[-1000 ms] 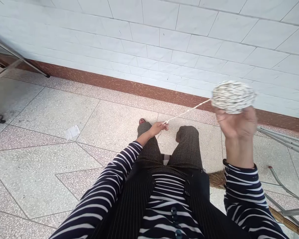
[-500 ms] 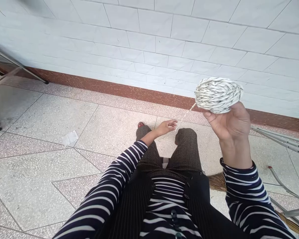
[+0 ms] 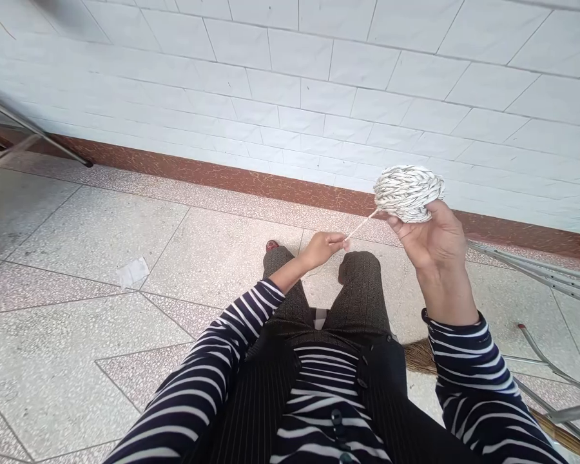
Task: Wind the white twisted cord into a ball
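Note:
A ball of white yarn with dark flecks [image 3: 406, 192] is up in front of the wall, gripped from below by my right hand [image 3: 435, 241], thumb on one side and fingers on the other. From its left end a single strand [image 3: 362, 225] runs taut, down and left, to my left hand [image 3: 325, 250]. The left hand's fingers are pinched together on that strand, above the gap between my knees. My right fingers are partly hidden behind the ball.
A white tiled wall [image 3: 302, 122] with a reddish-brown skirting [image 3: 222, 171] stands ahead. Metal legs [image 3: 33, 129] are at left, and a metal frame [image 3: 536, 270] at right. White paper [image 3: 133, 272] lies on the speckled floor. Broom bristles [image 3: 420, 356] show beside my right forearm.
My right hand and the yarn ball have moved left and slightly lower, turning a little. My left fingers, looser before, are now closed on the strand.

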Motion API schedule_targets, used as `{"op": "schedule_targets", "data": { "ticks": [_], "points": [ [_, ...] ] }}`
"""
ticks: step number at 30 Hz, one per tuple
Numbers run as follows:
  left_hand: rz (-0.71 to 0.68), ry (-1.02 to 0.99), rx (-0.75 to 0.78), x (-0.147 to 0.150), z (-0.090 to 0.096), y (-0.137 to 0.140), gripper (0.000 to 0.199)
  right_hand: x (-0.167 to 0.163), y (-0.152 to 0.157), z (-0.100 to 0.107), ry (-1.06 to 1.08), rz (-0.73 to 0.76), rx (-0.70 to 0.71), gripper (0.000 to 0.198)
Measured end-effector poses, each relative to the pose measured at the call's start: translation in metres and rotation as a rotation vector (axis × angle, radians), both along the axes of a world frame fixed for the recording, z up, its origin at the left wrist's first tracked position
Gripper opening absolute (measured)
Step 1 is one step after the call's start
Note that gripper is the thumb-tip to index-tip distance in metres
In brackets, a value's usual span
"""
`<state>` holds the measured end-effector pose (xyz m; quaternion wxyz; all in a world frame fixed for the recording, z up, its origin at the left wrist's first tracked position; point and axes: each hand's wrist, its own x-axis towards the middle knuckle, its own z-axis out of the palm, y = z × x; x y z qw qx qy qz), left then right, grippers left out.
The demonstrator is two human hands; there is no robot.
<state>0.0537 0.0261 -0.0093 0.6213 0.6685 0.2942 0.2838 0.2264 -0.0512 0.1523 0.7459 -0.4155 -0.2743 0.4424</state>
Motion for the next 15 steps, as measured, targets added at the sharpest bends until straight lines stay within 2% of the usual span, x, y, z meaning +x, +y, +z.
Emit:
{"op": "schedule_targets", "data": {
  "ticks": [4,7,11,15],
  "points": [
    [-0.012,0.222,-0.006,-0.03,-0.047,-0.007,0.029,0.013,-0.009,0.014,-0.078,-0.088,0.119,0.025],
    [-0.054,0.252,0.012,-0.046,-0.064,-0.008,0.028,0.017,-0.013,0.021,-0.074,-0.137,0.134,0.023],
    [-0.181,0.346,0.074,-0.045,-0.065,-0.006,0.025,0.015,-0.014,0.04,-0.119,-0.153,0.171,0.019],
    [-0.207,0.361,0.096,-0.022,-0.047,0.006,0.026,0.017,-0.015,0.077,-0.275,-0.183,0.319,0.017]
  ]
}}
